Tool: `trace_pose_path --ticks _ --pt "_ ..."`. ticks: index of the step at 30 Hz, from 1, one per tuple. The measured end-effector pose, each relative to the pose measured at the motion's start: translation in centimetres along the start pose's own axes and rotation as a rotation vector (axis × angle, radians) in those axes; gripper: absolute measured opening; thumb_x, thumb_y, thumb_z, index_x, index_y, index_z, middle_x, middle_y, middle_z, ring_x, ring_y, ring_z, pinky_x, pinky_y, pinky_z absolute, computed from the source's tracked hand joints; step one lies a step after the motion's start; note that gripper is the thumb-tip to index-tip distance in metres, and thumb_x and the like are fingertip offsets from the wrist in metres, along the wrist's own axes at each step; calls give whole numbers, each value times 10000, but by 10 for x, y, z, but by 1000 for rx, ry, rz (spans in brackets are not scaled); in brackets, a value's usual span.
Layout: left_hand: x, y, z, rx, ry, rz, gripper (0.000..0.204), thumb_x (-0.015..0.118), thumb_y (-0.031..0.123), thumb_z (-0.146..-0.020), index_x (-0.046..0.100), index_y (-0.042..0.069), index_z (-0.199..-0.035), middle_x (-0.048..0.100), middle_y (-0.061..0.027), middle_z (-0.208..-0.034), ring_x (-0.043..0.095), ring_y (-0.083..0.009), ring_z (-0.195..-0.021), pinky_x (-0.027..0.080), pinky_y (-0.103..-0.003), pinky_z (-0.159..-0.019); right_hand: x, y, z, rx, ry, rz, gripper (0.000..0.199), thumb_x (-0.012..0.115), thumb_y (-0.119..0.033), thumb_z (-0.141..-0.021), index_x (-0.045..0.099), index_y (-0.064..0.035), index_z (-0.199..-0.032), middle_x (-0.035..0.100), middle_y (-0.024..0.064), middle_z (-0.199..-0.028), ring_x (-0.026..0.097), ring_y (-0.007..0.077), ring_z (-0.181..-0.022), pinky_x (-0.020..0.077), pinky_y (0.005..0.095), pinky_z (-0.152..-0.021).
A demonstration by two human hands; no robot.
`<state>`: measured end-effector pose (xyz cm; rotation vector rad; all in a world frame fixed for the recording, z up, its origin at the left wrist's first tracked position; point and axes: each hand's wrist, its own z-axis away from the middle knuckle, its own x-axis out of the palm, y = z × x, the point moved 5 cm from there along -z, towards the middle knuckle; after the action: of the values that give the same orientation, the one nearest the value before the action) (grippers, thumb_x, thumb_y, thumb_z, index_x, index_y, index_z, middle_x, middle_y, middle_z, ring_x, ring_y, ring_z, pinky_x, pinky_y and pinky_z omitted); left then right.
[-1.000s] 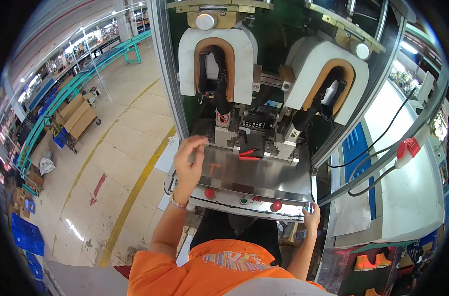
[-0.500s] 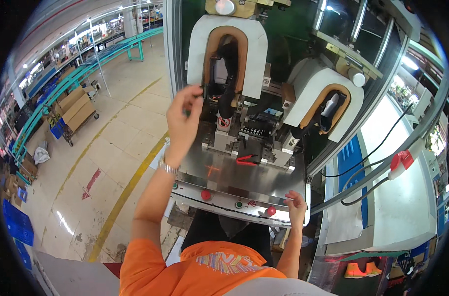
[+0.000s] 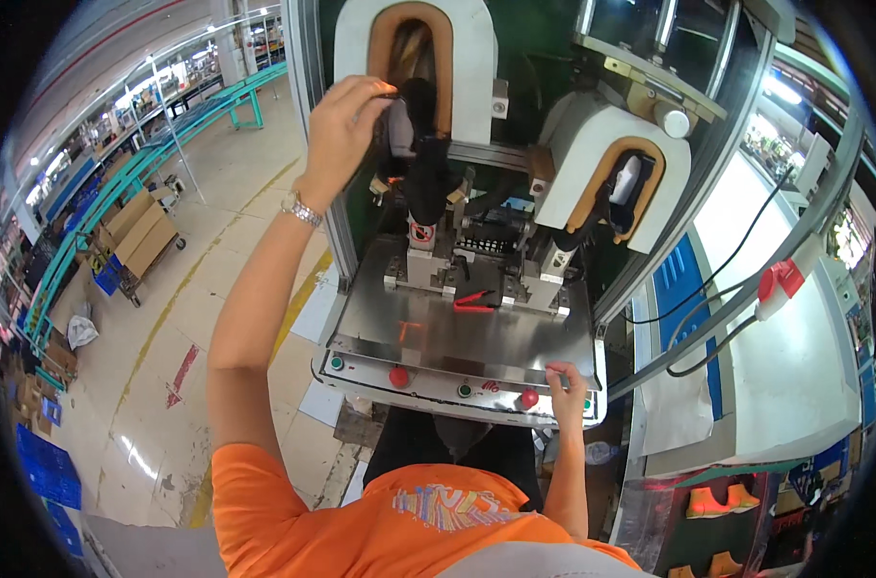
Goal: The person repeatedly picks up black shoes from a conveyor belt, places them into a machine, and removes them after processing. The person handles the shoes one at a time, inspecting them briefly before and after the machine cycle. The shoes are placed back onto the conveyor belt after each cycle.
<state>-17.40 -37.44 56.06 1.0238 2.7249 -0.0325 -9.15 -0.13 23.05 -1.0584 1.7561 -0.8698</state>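
My left hand (image 3: 339, 135) is raised by the left clamp (image 3: 471, 72), a white horseshoe shape with a tan inner pad. Its thumb and fingers pinch a small dark bit that I cannot make out, beside a black shoe upper (image 3: 426, 178) on the left stand. My right hand (image 3: 569, 393) hovers over the machine's front panel, near a red button (image 3: 529, 397); its fingers are loosely bent and apart, holding nothing. A second dark shoe upper (image 3: 627, 188) sits within the right clamp (image 3: 580, 164). Red-handled snips (image 3: 474, 302) lie on the metal plate (image 3: 438, 347).
Another red button (image 3: 398, 377) and green buttons (image 3: 465, 391) line the front panel. A metal frame post (image 3: 313, 144) rises left of the machine. On the right are a white machine housing (image 3: 794, 376), a hanging cable with a red-and-white switch (image 3: 777, 284), and orange shoes (image 3: 722, 499).
My left hand has risen and moved slightly left. The left clamp sits higher relative to its stand and the black upper. My right hand stays near the panel's right end, its fingers slightly shifted.
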Motion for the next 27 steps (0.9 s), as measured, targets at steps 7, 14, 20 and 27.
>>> trace_pose_path --ticks 7,14,20,27 --pt "-2 2 -3 81 31 -61 105 593 -18 -750 626 13 -844 618 -123 -887 582 -261 -848 457 -319 -741 9 -77 2 122 -131 -212 104 556 -13 -795 600 4 -887 594 66 -848 530 135 -747 430 267 -672" --pt "-6 14 7 90 84 -139 103 597 -39 -745 629 0 -835 628 -122 -857 601 -249 -804 472 -293 -705 4 -109 -13 -166 -68 -197 104 592 13 -763 609 -11 -863 622 111 -923 561 243 -947 411 313 -834" --pt "-41 104 -39 194 11 -66 99 620 -45 -719 628 -6 -810 634 -101 -803 607 -212 -745 474 -274 -664 -5 -126 -19 -197 -25 -268 125 584 4 -769 605 -18 -890 621 116 -963 552 258 -984 403 338 -865" --pt "28 170 -27 80 -471 196 150 633 -8 -664 617 19 -810 594 -69 -702 577 -142 -617 457 -239 -581 0 -195 11 -364 -469 -455 938 729 -267 -697 135 21 -1363 395 208 -1292 393 330 -1200 261 385 -1014"
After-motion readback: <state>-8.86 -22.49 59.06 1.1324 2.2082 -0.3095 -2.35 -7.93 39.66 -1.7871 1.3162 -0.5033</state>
